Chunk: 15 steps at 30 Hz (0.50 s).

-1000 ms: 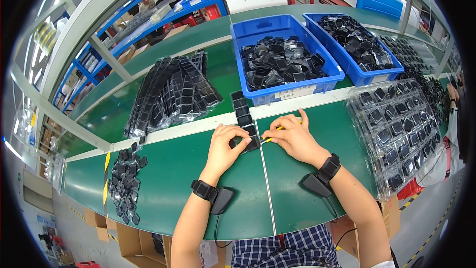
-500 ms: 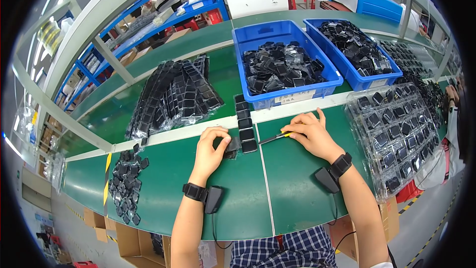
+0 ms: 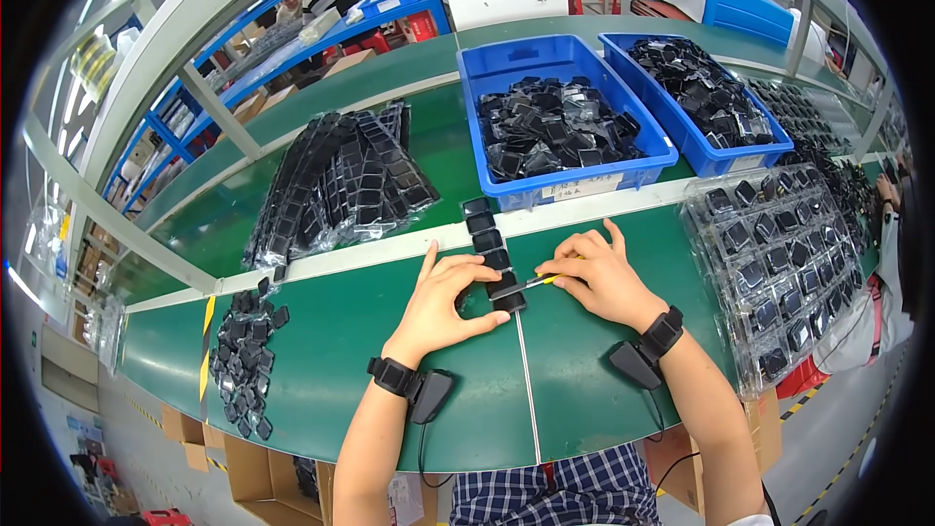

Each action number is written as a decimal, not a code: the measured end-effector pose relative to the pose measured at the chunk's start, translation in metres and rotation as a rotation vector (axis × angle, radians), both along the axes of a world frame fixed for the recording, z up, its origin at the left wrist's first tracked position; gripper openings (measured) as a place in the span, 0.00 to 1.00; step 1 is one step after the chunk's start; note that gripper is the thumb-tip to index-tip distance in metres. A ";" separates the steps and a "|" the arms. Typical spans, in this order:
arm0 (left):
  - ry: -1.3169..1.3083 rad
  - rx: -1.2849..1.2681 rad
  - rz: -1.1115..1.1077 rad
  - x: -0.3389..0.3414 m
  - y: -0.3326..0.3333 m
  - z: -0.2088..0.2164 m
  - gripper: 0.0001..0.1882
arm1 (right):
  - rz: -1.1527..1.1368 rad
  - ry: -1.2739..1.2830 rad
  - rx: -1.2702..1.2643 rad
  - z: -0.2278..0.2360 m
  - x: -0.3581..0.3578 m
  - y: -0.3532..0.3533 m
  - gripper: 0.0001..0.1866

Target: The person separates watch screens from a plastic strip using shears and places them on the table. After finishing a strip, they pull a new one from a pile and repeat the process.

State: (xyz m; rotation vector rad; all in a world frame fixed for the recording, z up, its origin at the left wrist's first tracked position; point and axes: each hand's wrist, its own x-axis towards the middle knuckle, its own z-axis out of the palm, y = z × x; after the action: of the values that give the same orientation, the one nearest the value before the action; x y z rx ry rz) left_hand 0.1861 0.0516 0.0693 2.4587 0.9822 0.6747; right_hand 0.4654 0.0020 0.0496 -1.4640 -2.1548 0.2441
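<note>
Blade-like tip right by left fingertips on strip

Head view: strip of black square pieces [image 3: 484, 230] mid-frame, running over the pale ledge [image 3: 604, 206] onto the green worktop [image 3: 360, 370]. Left hand [image 3: 438, 304]: thumb and forefinger set apart at the strip's lowest piece, touching it; firm grip or light steadying, can't tell. Right hand [image 3: 602, 282], right of centre: fingers closed on a slim yellow-handled tool [image 3: 534, 282], tip across that lowest piece, between left thumb and forefinger.

Risks, my judgement: tip slips sideways, nicks a left finger, cause being the tight gap. Loose hold could let the strip skid or twist, tip scratching a piece. Strip's raised run over the ledge may make it rock.
</note>
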 end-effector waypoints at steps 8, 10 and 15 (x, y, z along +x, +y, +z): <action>-0.097 -0.036 0.072 -0.001 0.008 -0.018 0.08 | 0.102 0.004 -0.049 0.002 -0.011 0.000 0.13; -0.097 -0.016 0.074 0.001 0.008 -0.018 0.06 | 0.104 0.004 -0.025 0.001 -0.015 0.000 0.13; -0.125 -0.061 0.072 0.002 0.011 -0.018 0.06 | 0.111 0.021 -0.033 -0.002 -0.021 0.004 0.13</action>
State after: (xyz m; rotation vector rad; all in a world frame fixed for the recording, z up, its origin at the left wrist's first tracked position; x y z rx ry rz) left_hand 0.1885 0.0623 0.0512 2.3080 1.0305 0.8000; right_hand 0.4448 0.0060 0.0478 -1.3550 -2.2283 0.3343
